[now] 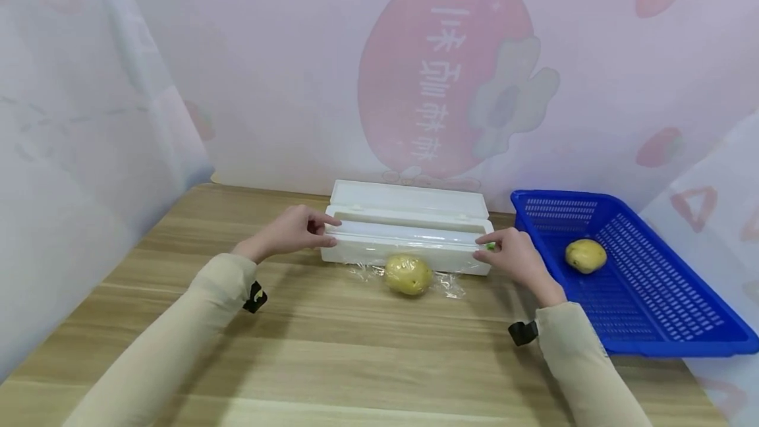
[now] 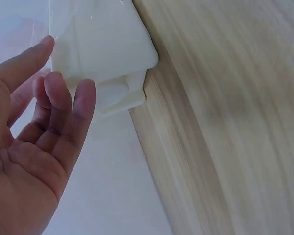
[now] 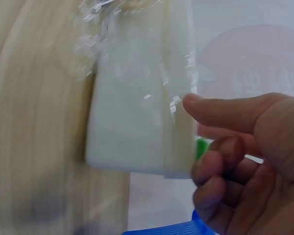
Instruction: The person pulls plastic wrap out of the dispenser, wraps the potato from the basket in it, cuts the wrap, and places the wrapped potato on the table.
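Left hand (image 1: 296,230) and right hand (image 1: 517,254), fingers narrowly spread, grip unclear, could tear the near clear plastic film (image 1: 449,284), pulling unevenly.

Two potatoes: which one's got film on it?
The potato on the table in front of the white box; clear film bunches out at both sides. The other potato lies in the blue basket, no film visible.
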A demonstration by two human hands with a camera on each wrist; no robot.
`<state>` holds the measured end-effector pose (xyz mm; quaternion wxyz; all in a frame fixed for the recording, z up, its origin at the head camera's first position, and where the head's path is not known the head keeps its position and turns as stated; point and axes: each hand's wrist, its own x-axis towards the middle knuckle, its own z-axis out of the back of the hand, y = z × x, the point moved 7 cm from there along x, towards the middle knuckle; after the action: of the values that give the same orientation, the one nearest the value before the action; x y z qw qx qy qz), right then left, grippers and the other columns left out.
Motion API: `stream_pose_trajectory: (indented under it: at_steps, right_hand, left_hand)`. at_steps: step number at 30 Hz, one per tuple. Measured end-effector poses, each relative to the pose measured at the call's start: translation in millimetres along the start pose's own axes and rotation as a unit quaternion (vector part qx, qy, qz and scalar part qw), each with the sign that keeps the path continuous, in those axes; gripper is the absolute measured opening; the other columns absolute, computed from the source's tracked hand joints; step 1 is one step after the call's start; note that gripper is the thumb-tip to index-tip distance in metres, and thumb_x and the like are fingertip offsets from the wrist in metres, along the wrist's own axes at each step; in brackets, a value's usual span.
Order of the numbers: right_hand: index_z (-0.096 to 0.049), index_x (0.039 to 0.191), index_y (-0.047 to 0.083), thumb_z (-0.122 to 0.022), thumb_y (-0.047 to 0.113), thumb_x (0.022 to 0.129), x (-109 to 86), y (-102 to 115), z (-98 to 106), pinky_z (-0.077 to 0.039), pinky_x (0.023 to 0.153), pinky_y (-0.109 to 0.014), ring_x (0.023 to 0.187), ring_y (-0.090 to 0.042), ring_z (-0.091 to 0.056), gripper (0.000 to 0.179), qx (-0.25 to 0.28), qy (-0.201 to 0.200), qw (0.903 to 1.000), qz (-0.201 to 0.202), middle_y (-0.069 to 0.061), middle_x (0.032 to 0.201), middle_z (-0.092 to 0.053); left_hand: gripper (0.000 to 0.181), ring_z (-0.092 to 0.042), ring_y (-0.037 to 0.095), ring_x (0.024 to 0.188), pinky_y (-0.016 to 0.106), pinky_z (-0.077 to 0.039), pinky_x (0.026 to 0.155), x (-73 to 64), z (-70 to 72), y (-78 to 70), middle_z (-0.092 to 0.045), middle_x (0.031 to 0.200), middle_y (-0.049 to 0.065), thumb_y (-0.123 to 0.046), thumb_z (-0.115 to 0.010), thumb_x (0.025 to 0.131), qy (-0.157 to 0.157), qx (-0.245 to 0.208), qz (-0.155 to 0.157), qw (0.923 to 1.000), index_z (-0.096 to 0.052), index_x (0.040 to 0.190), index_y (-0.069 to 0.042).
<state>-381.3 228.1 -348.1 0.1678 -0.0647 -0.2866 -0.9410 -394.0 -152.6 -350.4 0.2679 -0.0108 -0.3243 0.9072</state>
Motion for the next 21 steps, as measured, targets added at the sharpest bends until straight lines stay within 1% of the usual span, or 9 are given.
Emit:
stream_pose_trajectory:
  at_steps: [3, 6, 8, 11, 13, 15, 17, 19, 21]
  right_hand:
    - [-0.077, 0.102, 0.004, -0.08, 0.017, 0.084, -1.2, -3.3, -1.0, -0.027, 0.043, -0.027, 0.046, -0.011, -0.028, 0.022, 0.012, -0.028, 0.9995, 0.01, 0.006, 0.051, -0.035]
    - [-0.08, 0.095, 0.007, -0.082, 0.015, 0.081, -3.3, -3.6, 0.3, -0.029, 0.044, -0.028, 0.046, -0.012, -0.034, 0.016, 0.017, -0.059, 0.9978, 0.021, 0.005, 0.049, -0.041]
    - [-0.081, 0.09, 0.008, -0.083, 0.014, 0.08, -4.7, -4.8, 1.4, -0.033, 0.044, -0.028, 0.048, -0.012, -0.041, 0.012, 0.023, -0.079, 0.9963, 0.023, 0.004, 0.052, -0.053]
    - [-0.081, 0.085, 0.01, -0.084, 0.014, 0.079, -8.1, -6.4, 2.4, -0.039, 0.046, -0.028, 0.052, -0.013, -0.05, 0.008, 0.036, -0.099, 0.9942, 0.019, 0.001, 0.064, -0.067]
    - [-0.081, 0.083, 0.01, -0.084, 0.015, 0.079, -10.5, -7.7, 3.0, -0.042, 0.048, -0.028, 0.055, -0.013, -0.054, 0.007, 0.044, -0.11, 0.9928, 0.019, 0.0, 0.072, -0.071]
    - [-0.081, 0.082, 0.011, -0.084, 0.015, 0.079, -13.4, -8.5, 3.1, -0.041, 0.048, -0.027, 0.054, -0.013, -0.052, 0.006, 0.05, -0.115, 0.992, 0.016, 0.002, 0.067, -0.068]
    - [-0.08, 0.081, 0.011, -0.084, 0.015, 0.079, -15.9, -8.5, 2.1, -0.038, 0.047, -0.027, 0.051, -0.012, -0.048, 0.005, 0.054, -0.112, 0.9921, 0.017, 0.005, 0.059, -0.062]
    - [-0.08, 0.081, 0.011, -0.083, 0.014, 0.079, -18.3, -8.0, 0.3, -0.034, 0.046, -0.027, 0.048, -0.012, -0.043, 0.005, 0.064, -0.104, 0.9924, 0.018, 0.006, 0.052, -0.052]
    - [-0.08, 0.082, 0.011, -0.083, 0.013, 0.079, -20.6, -7.1, -1.4, -0.031, 0.045, -0.026, 0.047, -0.011, -0.039, 0.005, 0.075, -0.095, 0.9924, 0.02, 0.007, 0.051, -0.046]
  left_hand:
    - [0.042, -0.048, 0.012, 0.06, 0.029, -0.043, 0.059, -1.3, -1.0, 0.1, -0.058, 0.072, -0.001, -0.024, -0.079, 0.086, -0.016, -0.007, 0.001, 0.9998, -0.069, 0.122, -0.005]
    - [0.045, -0.055, 0.015, 0.066, 0.03, -0.048, 0.062, -4.4, -0.8, -0.7, -0.061, 0.077, -0.001, -0.022, -0.079, 0.086, -0.028, -0.017, 0.007, 0.9995, -0.066, 0.125, -0.003]
    - [0.046, -0.059, 0.017, 0.068, 0.031, -0.05, 0.062, -6.5, -0.3, -2.8, -0.064, 0.079, -0.001, -0.02, -0.079, 0.086, -0.034, -0.026, 0.01, 0.999, -0.065, 0.126, -0.002]
    - [0.039, -0.06, 0.017, 0.07, 0.03, -0.051, 0.063, -9.4, 0.0, -6.5, -0.065, 0.079, -0.002, -0.017, -0.079, 0.085, -0.052, -0.031, 0.007, 0.9981, -0.069, 0.12, -0.003]
    - [0.03, -0.061, 0.017, 0.069, 0.03, -0.051, 0.062, -11.4, -0.6, -8.9, -0.065, 0.078, -0.002, -0.016, -0.08, 0.085, -0.067, -0.032, 0.003, 0.9972, -0.073, 0.112, -0.005]
    - [0.023, -0.06, 0.016, 0.069, 0.03, -0.05, 0.061, -13.5, -2.1, -10.8, -0.065, 0.078, -0.003, -0.015, -0.08, 0.085, -0.08, -0.03, -0.001, 0.9963, -0.075, 0.105, -0.006]
    - [0.019, -0.058, 0.015, 0.067, 0.029, -0.049, 0.06, -16.0, -3.8, -11.7, -0.064, 0.076, -0.003, -0.016, -0.079, 0.085, -0.09, -0.031, 0.0, 0.9955, -0.076, 0.102, -0.007]
    - [0.018, -0.053, 0.014, 0.062, 0.028, -0.046, 0.057, -18.8, -5.4, -11.4, -0.061, 0.072, -0.002, -0.017, -0.079, 0.086, -0.097, -0.036, 0.006, 0.9947, -0.076, 0.1, -0.007]
    - [0.017, -0.047, 0.012, 0.058, 0.027, -0.041, 0.054, -21.6, -6.7, -10.6, -0.057, 0.067, -0.002, -0.018, -0.078, 0.086, -0.103, -0.039, 0.014, 0.9938, -0.076, 0.101, -0.008]
